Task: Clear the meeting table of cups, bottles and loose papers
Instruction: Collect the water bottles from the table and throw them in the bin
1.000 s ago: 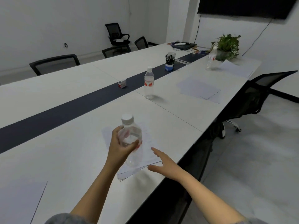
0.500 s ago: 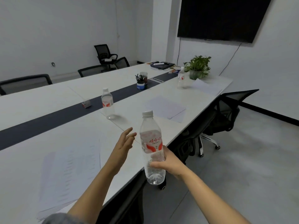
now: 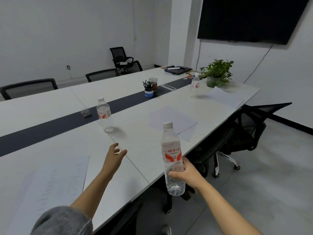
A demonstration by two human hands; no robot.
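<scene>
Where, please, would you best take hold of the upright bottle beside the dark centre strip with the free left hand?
Take the bottle round its labelled middle, coming level from the near side. It stands upright, nothing blocks that side, and the open left hand is nearest there. A small box sits on its left, so keep the grip clear of it.

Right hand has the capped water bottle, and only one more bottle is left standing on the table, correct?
No. The head view shows two left on the table: the near bottle by the dark strip and the far bottle beside the potted plant. The right hand does hold the capped water bottle.
</scene>
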